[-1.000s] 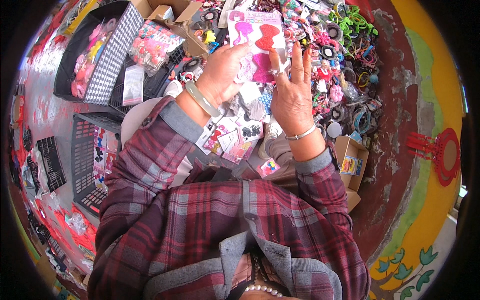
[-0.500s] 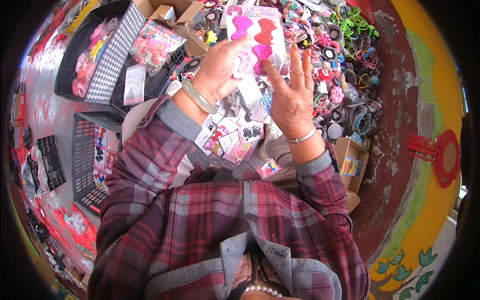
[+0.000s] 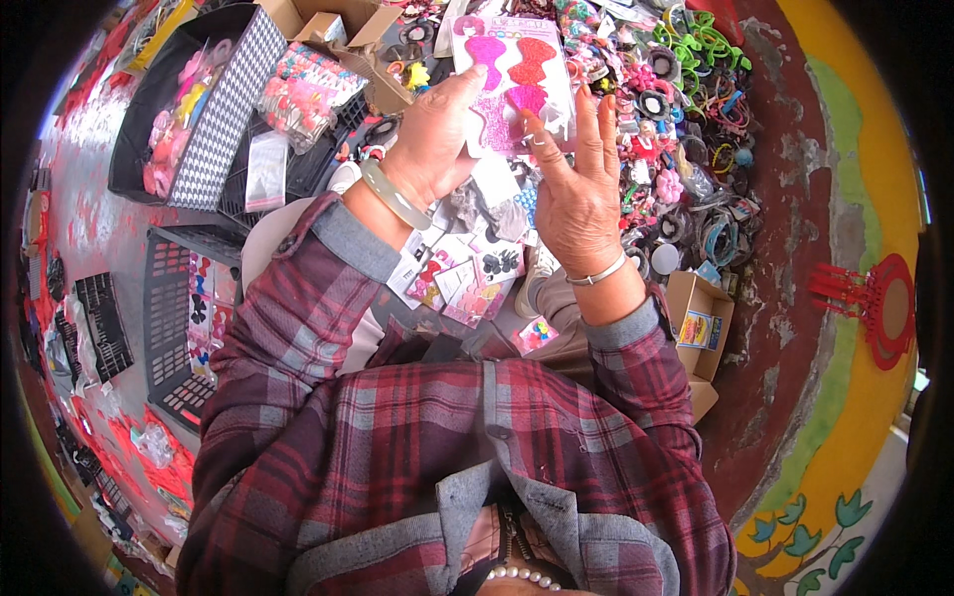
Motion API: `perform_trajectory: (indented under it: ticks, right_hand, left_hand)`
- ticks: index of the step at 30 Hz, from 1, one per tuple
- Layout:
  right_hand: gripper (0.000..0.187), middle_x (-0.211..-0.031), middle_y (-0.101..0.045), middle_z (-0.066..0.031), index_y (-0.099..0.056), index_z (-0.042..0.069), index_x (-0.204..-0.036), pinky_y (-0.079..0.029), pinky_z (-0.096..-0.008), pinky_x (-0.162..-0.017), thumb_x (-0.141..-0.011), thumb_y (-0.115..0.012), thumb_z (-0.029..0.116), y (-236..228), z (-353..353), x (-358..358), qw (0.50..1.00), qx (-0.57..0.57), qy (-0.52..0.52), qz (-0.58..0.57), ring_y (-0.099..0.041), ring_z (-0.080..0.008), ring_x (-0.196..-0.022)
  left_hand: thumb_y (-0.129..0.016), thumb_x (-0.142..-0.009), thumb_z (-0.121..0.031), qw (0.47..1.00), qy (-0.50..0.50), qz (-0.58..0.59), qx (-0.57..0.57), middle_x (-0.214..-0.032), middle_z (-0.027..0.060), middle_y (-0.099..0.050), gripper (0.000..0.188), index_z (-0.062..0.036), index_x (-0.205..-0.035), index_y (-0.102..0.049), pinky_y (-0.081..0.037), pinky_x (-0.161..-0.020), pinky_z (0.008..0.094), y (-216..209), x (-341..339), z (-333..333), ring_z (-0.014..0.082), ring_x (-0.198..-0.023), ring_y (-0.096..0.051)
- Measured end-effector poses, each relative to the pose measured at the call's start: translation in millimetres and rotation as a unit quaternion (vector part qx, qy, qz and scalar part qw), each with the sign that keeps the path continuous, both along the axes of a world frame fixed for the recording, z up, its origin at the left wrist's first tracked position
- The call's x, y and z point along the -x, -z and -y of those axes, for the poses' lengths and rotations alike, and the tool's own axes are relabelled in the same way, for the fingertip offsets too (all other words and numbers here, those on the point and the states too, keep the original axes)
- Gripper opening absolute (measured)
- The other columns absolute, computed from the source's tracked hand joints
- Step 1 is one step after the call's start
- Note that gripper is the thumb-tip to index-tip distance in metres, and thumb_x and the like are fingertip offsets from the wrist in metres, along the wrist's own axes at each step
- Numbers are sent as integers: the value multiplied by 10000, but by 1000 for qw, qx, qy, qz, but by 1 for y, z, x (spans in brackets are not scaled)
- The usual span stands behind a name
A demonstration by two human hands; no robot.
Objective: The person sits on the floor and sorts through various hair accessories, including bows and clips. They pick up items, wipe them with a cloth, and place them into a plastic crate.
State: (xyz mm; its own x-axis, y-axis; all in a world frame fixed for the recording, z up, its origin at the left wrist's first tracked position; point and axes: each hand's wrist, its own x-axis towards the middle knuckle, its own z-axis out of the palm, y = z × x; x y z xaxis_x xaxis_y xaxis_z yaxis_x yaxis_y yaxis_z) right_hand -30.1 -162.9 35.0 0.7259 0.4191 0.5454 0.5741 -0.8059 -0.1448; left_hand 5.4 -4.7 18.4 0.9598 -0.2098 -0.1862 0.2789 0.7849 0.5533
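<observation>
My left hand holds a white card by its left edge, thumb on the front. Shiny bow-shaped pieces sit on the card: a red glitter bow, a magenta one, and paler pink and magenta ones lower down. My right hand is at the card's lower right. One bent finger touches the lower magenta glitter bow; two others stretch upward, apart. Its thumb is not clearly visible. Below the hands lie several small cards of hair accessories.
A heap of hair ties and clips spreads to the right. At the left are a houndstooth fabric bin, a black plastic crate and a bag of pink accessories. An open cardboard box stands by my right sleeve.
The card has shifted slightly down and right. Less of the lower magenta bow shows, and its lower part appears lifted or folded up by my right finger.
</observation>
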Motion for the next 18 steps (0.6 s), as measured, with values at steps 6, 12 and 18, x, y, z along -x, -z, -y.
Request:
perform_trajectory:
  ticks: [6, 12, 18]
  right_hand:
    - [553, -1368, -315, -198, -591, 211, -1141, -309, -428, -1009, -662, -508, -52, 2, -1, 1, 1000, 7, 5, -3, -275, -408, -1274]
    - [322, -1277, -445, -194, -653, 60, -930, -338, -417, -987, -664, -511, -52, 0, 2, 1, 995, -71, -47, 60, -383, -388, -1217]
    - [200, -995, -613, -137, -589, -5, -984, -446, -314, -852, -791, -538, -21, -15, 22, -12, 903, -408, 70, -111, -566, -232, -1004]
  left_hand:
    - [-439, -921, -234, 999, 2, 0, -37, -1049, 72, -568, 277, -50, -1124, -483, -468, -803, 347, 5, -2, -2, 177, -922, -574]
    - [-498, -900, -243, 1000, -11, 15, -5, -917, 40, -601, 220, -61, -1013, -548, -481, -704, 307, 2, -1, 0, 137, -802, -590]
    - [-460, -919, -178, 997, 8, 17, -71, -1028, 105, -603, 262, 4, -1100, -511, -489, -826, 331, 5, -1, -2, 194, -921, -607]
